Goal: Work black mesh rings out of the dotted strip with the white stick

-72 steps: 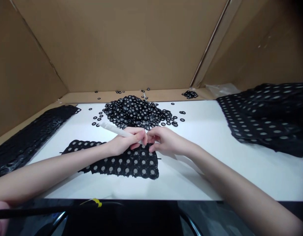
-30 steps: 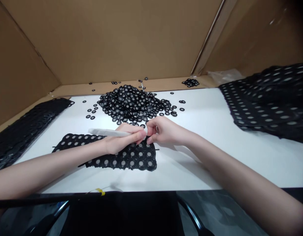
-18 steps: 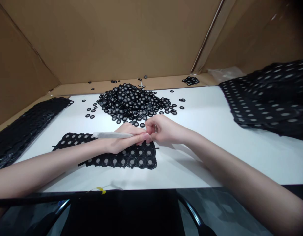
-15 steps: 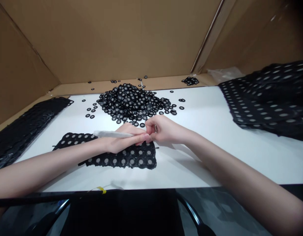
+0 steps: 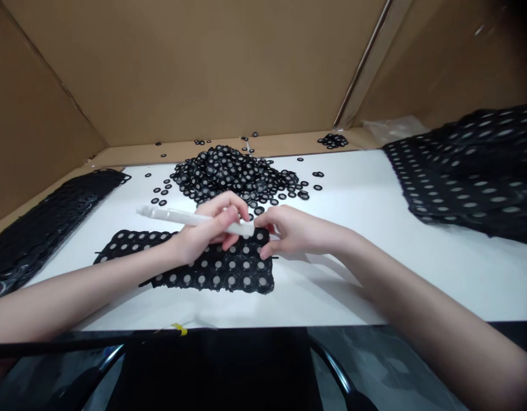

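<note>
My left hand (image 5: pixel 214 225) is closed around a white pen-like stick (image 5: pixel 173 216), whose right end points toward my right hand. Beneath that hand lies a black sheet (image 5: pixel 194 278) with rows of pale round discs set in black rings. At the sheet's right edge, my right hand (image 5: pixel 289 231) rests with thumb and curled forefinger apart, touching the upper right corner. Nothing shows between those fingers, though its other fingers are partly hidden. Just behind both hands sits a heap of small black rings with pale centres (image 5: pixel 229 171).
Loose rings (image 5: pixel 160 197) lie scattered around the heap. A small ring pile (image 5: pixel 333 140) sits at the back. Stacked black sheets (image 5: pixel 53 211) lie at left, and a large dotted black sheet (image 5: pixel 473 177) is at right. Cardboard walls (image 5: pixel 229 68) enclose the white table (image 5: pixel 353 285).
My left hand has drawn back from my right fingertips and turned, bringing the stick's tip over the sheet's upper right part. My right thumb and forefinger have spread apart at the sheet's edge.
</note>
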### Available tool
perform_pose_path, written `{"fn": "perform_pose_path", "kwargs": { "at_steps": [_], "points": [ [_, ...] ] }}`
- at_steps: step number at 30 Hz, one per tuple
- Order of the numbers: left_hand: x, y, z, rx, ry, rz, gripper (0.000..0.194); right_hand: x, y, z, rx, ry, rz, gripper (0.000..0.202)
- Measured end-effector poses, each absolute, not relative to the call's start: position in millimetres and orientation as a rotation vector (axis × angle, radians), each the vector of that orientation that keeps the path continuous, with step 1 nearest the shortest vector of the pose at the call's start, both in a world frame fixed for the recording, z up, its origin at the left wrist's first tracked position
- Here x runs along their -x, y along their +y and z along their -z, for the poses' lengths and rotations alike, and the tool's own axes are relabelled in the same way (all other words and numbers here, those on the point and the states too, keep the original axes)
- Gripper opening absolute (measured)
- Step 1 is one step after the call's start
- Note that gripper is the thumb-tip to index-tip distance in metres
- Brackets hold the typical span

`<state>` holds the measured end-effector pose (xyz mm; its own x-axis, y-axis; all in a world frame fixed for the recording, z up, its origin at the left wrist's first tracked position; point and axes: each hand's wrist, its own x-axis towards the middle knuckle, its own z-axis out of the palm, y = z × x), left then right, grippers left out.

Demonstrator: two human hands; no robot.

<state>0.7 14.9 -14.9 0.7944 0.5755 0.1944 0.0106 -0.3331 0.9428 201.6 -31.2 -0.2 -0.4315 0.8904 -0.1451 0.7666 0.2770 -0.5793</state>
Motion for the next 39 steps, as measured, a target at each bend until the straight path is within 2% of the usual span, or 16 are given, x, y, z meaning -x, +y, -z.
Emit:
{"fn": "perform_pose_path", "kwargs": {
  "at_steps": [2,4,13,28,33,39],
  "points": [
    [0.8,9.0,12.3,-1.948,0.425,-0.497,0.042,-201.5,-31.2,1.6,1.529,-2.329,-0.862,0.021],
    [1.3,4.9,10.8,-2.067,0.440,-0.429,0.049,-200.6,-31.8,3.1,1.522,-2.311,-0.860,0.020],
    [-1.9,0.7,9.6,-2.176,0.490,-0.405,0.045,-196.8,-34.2,6.0,1.532,-2.185,-1.001,0.024],
    [-4.1,1.3,7.0,-2.196,0.443,-0.213,0.043,-192.1,-33.7,2.3,1.562,-2.307,-0.848,0.032],
    [-2.7,1.4,8.4,-2.202,0.464,-0.281,0.043,-198.8,-38.8,-5.2,1.527,-2.320,-0.995,0.019],
    [1.6,-2.6,4.7,-2.228,0.530,-0.431,0.043,-200.1,-40.1,-5.7,1.506,-2.246,-0.977,0.041]
  ]
}}
